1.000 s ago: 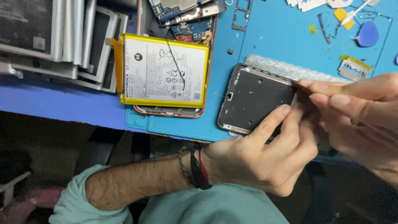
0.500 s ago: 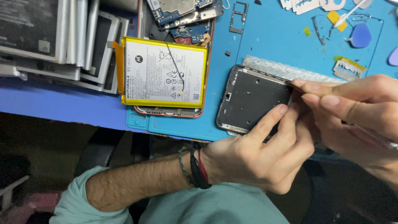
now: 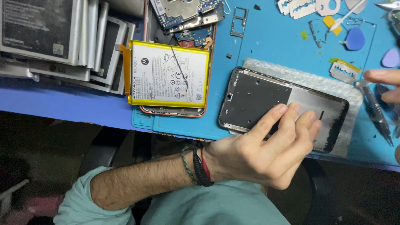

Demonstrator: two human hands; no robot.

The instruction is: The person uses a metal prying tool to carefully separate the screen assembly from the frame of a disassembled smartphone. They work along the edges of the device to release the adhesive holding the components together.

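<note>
A dark phone frame (image 3: 258, 98) lies back side up on a strip of bubble wrap (image 3: 300, 77) on the blue work mat (image 3: 271, 41). My left hand (image 3: 262, 154) reaches in from below, and its spread fingertips rest flat on the middle of the frame without gripping it. My right hand (image 3: 385, 85) shows only as two fingertips at the right edge. They pinch the top end of metal tweezers (image 3: 377, 114), whose tips point down toward the mat's front edge.
A yellow-edged battery (image 3: 166, 75) lies on an opened phone at the mat's left end, with circuit boards (image 3: 187, 14) behind it. Several stacked phones (image 3: 62, 41) sit far left. Razor blades (image 3: 343, 71), blue picks (image 3: 354, 39) and a SIM tray (image 3: 239, 21) are scattered behind.
My right hand has left the frame's right end and moved right to the tweezers. My left hand has loosened from the frame, and its fingers now lie flat on it.
</note>
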